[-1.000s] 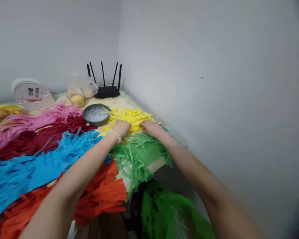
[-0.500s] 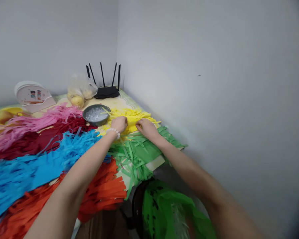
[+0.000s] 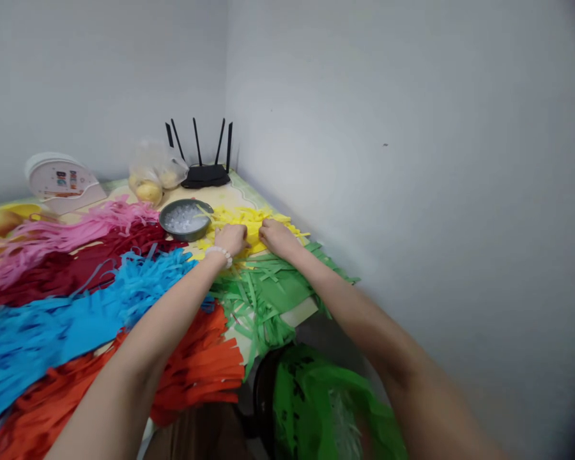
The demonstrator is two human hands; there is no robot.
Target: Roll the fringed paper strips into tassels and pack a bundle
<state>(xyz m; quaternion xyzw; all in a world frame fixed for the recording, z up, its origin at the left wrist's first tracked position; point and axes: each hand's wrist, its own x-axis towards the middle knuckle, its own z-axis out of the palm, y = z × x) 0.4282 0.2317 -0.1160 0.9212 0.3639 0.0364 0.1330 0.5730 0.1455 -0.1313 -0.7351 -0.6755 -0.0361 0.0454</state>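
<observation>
Both my hands reach to the far side of the table onto a sheet of yellow fringed paper. My left hand, with a bead bracelet on the wrist, is curled with its fingers pinching the yellow strips. My right hand lies close beside it, fingers bent down onto the same yellow paper. Green fringed paper lies under my forearms, just nearer than the yellow sheet. A grey round dish holding white bits sits directly left of my left hand.
Pink, dark red, blue and orange fringed sheets cover the table to the left. A black router, a bag of fruit and a white scale stand at the back. A wall runs close on the right; a green bag sits below the table edge.
My right hand has slid left along the yellow paper, closing the gap to my left hand. My left hand has stayed nearly in place, its fingers curling tighter.
</observation>
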